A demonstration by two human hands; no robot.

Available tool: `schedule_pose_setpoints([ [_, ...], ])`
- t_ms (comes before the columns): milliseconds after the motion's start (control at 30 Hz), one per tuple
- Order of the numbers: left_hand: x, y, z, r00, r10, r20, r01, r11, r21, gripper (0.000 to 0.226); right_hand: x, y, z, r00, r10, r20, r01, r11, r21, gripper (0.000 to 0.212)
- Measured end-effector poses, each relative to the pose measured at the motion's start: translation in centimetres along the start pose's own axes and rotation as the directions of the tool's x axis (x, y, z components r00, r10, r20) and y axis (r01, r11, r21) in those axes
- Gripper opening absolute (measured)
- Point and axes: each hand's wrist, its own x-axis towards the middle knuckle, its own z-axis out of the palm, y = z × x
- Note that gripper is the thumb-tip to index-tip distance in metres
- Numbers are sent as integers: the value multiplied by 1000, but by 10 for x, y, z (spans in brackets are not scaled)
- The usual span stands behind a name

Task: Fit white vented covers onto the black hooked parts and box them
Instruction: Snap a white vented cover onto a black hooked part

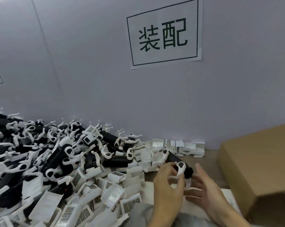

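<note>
A black hooked part (182, 167) sits above the tabletop (202, 161), pinched in the left hand (167, 179) fingers. The right hand (202, 185) is just beside it, fingers spread apart. A cardboard box (259, 163) stands at right.

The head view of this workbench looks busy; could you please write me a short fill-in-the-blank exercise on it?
1. The left hand grips a black part with a ____ hook.
2. The cardboard box stands on the person's ____ side.
3. The sign hangs on the ____.

Missing words: white; right; wall
</note>
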Motion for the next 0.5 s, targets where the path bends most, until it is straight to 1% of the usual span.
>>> schedule_pose_setpoints([
  [33,1,-2,-1,1000,16,21,-16,1000,-3,25,1,1,0,1000,-25,16,25,999,-19,53],
  [100,1,-5,-1,996,39,76,-38,999,-8,14,0,0,2,998,-66,20,66,997,-26,53],
  [133,0,-5,-1,994,39,101,-37,999,-21,8,0,0,3,997,-80,-2,80,997,-15,53],
  [167,-1,-4,-1,990,29,135,-22,999,-47,11,0,1,2,996,-84,-29,84,996,2,52],
  [233,-2,0,-2,975,-28,219,51,994,-101,28,1,3,1,994,-67,-90,72,996,49,43],
  [267,-1,2,-3,966,-70,251,101,988,-113,32,2,3,-1,991,-56,-124,65,996,66,42],
  [333,1,0,-3,957,-173,232,205,971,-123,27,3,3,-2,981,-77,-180,90,994,63,49],
  [400,5,1,-5,936,-309,169,336,927,-168,21,1,3,0,966,-146,-212,139,989,-48,51],
  [433,6,1,-5,914,-375,155,403,886,-230,24,0,2,2,959,-196,-203,169,975,-143,50],
  [500,9,4,-6,858,-481,181,512,774,-373,26,-5,2,7,948,-297,-113,242,906,-349,52],
])
